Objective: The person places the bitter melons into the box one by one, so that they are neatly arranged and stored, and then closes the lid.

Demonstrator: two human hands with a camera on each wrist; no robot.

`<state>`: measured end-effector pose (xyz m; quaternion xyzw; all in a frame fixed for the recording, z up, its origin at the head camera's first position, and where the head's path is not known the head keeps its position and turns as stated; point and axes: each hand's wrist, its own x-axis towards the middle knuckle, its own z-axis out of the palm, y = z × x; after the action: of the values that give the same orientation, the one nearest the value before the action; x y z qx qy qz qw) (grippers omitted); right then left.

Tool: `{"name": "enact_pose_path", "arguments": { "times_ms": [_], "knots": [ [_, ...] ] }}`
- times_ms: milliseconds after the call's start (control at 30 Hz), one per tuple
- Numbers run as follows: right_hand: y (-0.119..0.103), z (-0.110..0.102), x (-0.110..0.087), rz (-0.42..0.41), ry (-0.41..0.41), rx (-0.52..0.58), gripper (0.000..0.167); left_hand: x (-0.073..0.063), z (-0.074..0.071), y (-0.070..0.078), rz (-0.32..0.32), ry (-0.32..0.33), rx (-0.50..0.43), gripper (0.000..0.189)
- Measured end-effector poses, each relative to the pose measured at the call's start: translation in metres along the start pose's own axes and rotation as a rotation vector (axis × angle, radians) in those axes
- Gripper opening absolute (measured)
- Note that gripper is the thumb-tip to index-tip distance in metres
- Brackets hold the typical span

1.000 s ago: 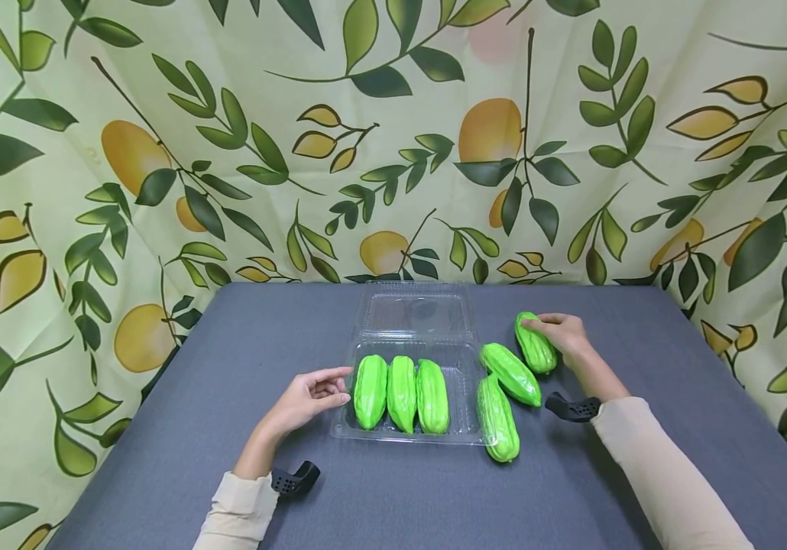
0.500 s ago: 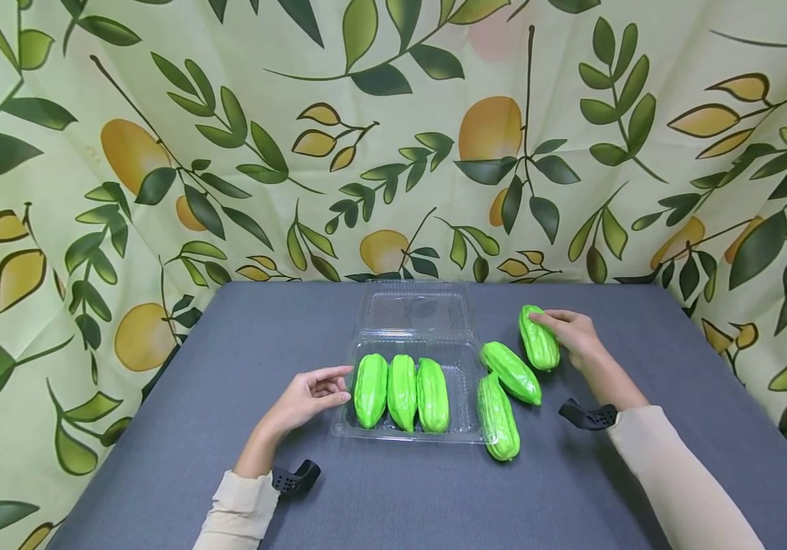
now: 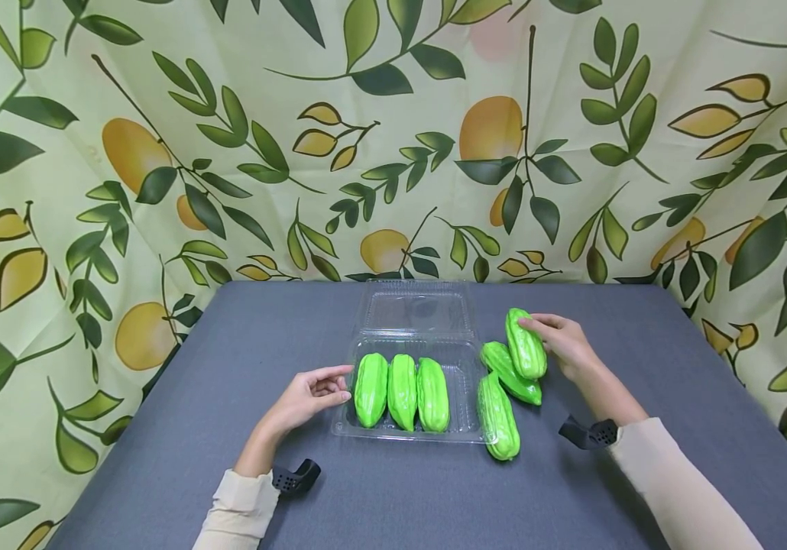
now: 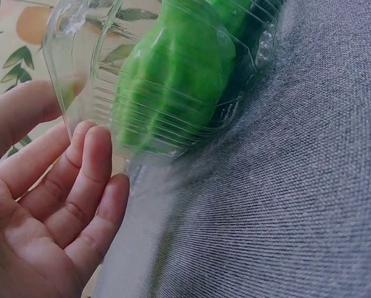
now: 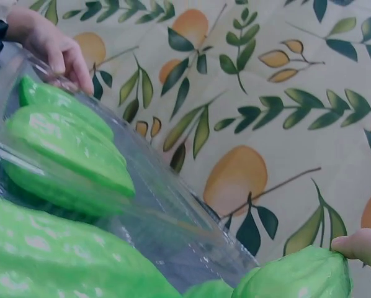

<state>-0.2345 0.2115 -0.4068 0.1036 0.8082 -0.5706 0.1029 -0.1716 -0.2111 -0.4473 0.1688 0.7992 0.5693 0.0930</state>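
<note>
A clear plastic clamshell container [image 3: 462, 382] stands opened on the table, with three bright green bitter gourds [image 3: 403, 393] side by side in it. My left hand [image 3: 314, 397] is at its left rim, fingers relaxed; in the left wrist view the fingertips [image 4: 97, 136] lie right at the plastic edge. To the right of the container, my right hand [image 3: 565, 344] holds a bitter gourd [image 3: 526, 344] between thumb and fingers, over another bitter gourd [image 3: 497, 359] that it partly hides. One more bitter gourd [image 3: 501, 428] lies against the container's right side.
The container's hinged lid [image 3: 416, 312] lies folded back toward the far table edge. A grey cloth covers the table [image 3: 276, 321]. A leaf-and-fruit patterned curtain [image 3: 393, 153] hangs behind and at both sides.
The right hand first shifts slightly right and away with the bitter gourd, then brings it left over the neighbouring one. The left hand and container stay in place.
</note>
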Motion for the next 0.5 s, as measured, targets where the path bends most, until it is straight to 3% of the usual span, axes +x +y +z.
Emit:
{"name": "enact_pose_path", "arguments": {
  "times_ms": [500],
  "knots": [
    [-0.006, 0.013, -0.012, -0.03, -0.055, 0.066, 0.072, 0.0, 0.0, 0.0, -0.022, 0.001, 0.01, 0.048]
  ]
}}
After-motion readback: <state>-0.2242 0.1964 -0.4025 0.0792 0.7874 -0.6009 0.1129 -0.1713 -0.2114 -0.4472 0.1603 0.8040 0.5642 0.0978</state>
